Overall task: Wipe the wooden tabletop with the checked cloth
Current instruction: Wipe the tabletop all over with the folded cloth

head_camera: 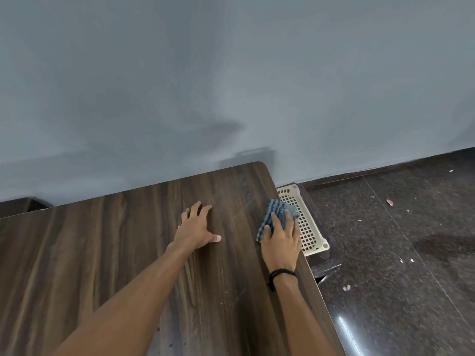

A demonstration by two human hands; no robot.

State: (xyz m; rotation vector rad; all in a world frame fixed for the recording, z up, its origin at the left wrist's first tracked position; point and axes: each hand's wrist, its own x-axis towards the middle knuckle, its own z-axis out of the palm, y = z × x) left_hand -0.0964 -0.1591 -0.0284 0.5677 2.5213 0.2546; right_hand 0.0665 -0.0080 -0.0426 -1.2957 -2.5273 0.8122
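The checked cloth [276,217], at the three-o'clock edge of the worktop [102,253] with one corner overhanging, sits under the right hand [281,240], grip flat and open, so an outward stroke may drop it onto the basket [308,232]; the left hand [196,228] rests open.

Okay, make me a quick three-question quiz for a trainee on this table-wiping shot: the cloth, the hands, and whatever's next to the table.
1. Multiple choice: where on the wooden tabletop is the checked cloth?
A) at its right edge
B) in its middle
C) at its near left corner
2. True or false: the left hand lies flat on the wood and holds nothing.
3. Fill in: the cream perforated thing on the floor just past the cloth is a ____.

Key
1. A. The right hand presses it there.
2. True.
3. basket
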